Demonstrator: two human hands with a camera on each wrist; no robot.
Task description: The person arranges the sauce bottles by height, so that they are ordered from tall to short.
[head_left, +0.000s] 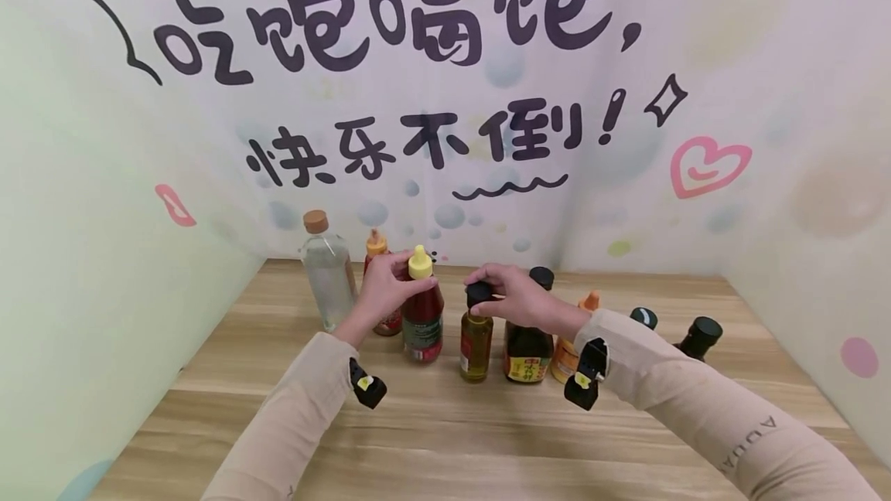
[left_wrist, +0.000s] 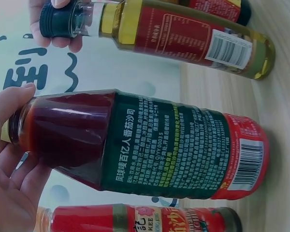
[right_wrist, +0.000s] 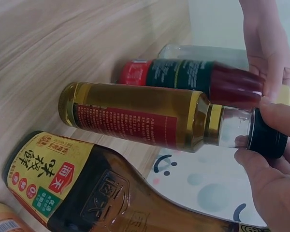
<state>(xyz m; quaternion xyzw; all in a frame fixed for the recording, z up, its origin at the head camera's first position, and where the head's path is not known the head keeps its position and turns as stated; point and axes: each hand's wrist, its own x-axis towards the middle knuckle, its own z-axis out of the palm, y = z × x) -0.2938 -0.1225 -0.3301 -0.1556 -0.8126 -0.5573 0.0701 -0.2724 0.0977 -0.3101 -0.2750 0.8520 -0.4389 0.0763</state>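
In the head view, my left hand (head_left: 381, 286) grips a ketchup bottle (head_left: 422, 327) round its neck, just below the yellow cap. Its dark green label and red base face the left wrist camera, where the bottle (left_wrist: 154, 145) fills the middle. To its right stands a slim bottle of golden oil (head_left: 476, 350) with a red label. My right hand (head_left: 525, 301) pinches that bottle's black cap (right_wrist: 268, 135) between thumb and fingers. Both bottles are upright, side by side with a small gap; whether their bases touch the table I cannot tell.
Left of the ketchup stand a clear bottle (head_left: 327, 273) and a red sauce bottle (left_wrist: 145, 220). Right of the oil are a soy sauce bottle (head_left: 527, 354), an orange-capped bottle (head_left: 565, 358) and two black-capped bottles, partly behind my sleeve. A printed cloth (head_left: 431, 223) hangs behind the wooden table (head_left: 445, 439).
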